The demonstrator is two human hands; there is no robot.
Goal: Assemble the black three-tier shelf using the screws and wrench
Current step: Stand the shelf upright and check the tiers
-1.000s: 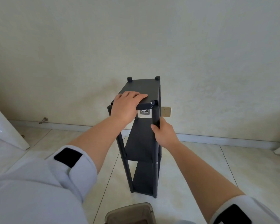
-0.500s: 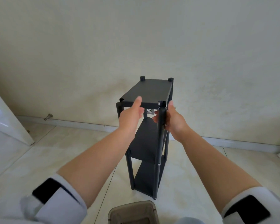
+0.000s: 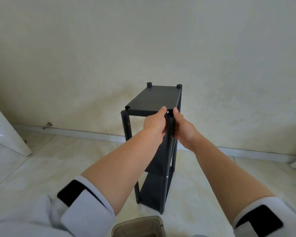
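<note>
The black three-tier shelf (image 3: 154,100) stands upright on the tiled floor near the wall, four round posts at its corners. My left hand (image 3: 155,122) and my right hand (image 3: 182,129) meet at the top of the near right post (image 3: 168,151), one on each side, fingers curled round it just below the top tier. A small silver screw head shows low on that post. No wrench or loose screws are in view.
A translucent brown container (image 3: 140,226) sits on the floor at the bottom edge, just in front of the shelf. A white door (image 3: 5,134) leans in at the left, with a metal door stop (image 3: 47,125) on the skirting. The wall is close behind the shelf.
My left hand left the top tier and came right to the near right post. My right hand slid up the same post. The shelf turned slightly.
</note>
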